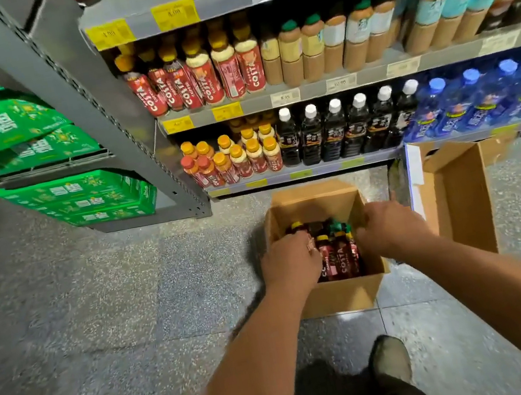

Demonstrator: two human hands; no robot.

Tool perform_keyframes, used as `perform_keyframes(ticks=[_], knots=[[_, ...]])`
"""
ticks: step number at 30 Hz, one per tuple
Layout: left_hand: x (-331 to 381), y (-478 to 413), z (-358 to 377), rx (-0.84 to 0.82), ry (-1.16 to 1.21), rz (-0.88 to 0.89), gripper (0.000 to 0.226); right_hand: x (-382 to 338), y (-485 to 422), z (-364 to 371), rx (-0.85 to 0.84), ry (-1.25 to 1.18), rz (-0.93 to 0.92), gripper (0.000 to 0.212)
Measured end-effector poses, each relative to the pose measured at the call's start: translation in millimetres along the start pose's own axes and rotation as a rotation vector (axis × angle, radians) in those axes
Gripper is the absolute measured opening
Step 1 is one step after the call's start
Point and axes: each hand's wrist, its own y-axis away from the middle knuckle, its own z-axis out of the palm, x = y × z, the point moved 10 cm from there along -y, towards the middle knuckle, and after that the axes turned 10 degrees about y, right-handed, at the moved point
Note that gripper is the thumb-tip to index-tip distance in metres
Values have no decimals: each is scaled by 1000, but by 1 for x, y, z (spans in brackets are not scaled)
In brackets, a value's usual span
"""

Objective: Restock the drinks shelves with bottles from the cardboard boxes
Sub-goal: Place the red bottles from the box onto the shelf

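Two hands reach into the open cardboard box point(335, 295) on the floor: the left hand point(289, 261) and right hand point(388, 227) curl over the bottles point(337, 255), their grip hidden. Grabbing several together risks one slipping and rolling away from the shelf point(300, 174).

Both hands reach into an open cardboard box point(334, 295) on the floor: the left hand point(289, 261) at its nine o'clock side, the right hand point(384, 227) at three o'clock, over red Costa bottles point(337, 258) (fingers hidden). A second box point(461, 196) stands just right; stocked shelves point(300, 173) at twelve o'clock.
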Motion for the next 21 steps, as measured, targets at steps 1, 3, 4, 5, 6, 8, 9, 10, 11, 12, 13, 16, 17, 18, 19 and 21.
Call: perform_keyframes(ticks=[1, 3, 4, 5, 6, 8, 9, 10, 11, 12, 13, 16, 17, 18, 19, 21], knots=[[-9, -5, 13, 4, 3, -12, 14, 2, -10, 16, -14, 3, -1, 30], [-28, -17, 41, 3, 18, -32, 12, 1, -30, 48, -37, 22, -19, 29], [-39, -23, 56, -4, 31, -42, 12, 0, -39, 65, -52, 29, -31, 28], [-49, -29, 71, -10, 41, -53, 11, -2, -49, 80, -57, 29, -43, 26], [-60, -36, 85, -12, 47, -61, 10, -3, -59, 96, -59, 25, -49, 25], [-78, -51, 112, -11, 61, -70, 10, -5, -78, 127, -51, 22, -53, 27], [-87, -59, 125, -9, 70, -70, 10, -7, -87, 142, -48, 19, -52, 28], [-96, -68, 138, -6, 87, -73, 11, -8, -96, 157, -48, 18, -49, 28], [-105, -76, 149, -7, 102, -79, 12, -9, -105, 171, -47, 14, -49, 27], [-113, -84, 161, -10, 122, -79, 12, -10, -113, 186, -51, 14, -46, 26], [-121, -93, 172, -14, 142, -88, 9, -10, -123, 200, -56, 8, -40, 24], [-145, -123, 206, -17, 208, -127, 10, -9, -155, 239, -70, -5, -22, 20], [-153, -135, 216, -11, 246, -161, 8, -8, -168, 251, -72, -2, -21, 21], [-162, -147, 226, 0, 279, -197, 5, -7, -180, 264, -86, -11, -13, 23], [-172, -158, 235, 13, 301, -249, 11, -6, -192, 279, -108, -26, -4, 24], [-198, -179, 254, 42, 312, -377, 28, -5, -214, 303, -122, -64, 11, 28]])
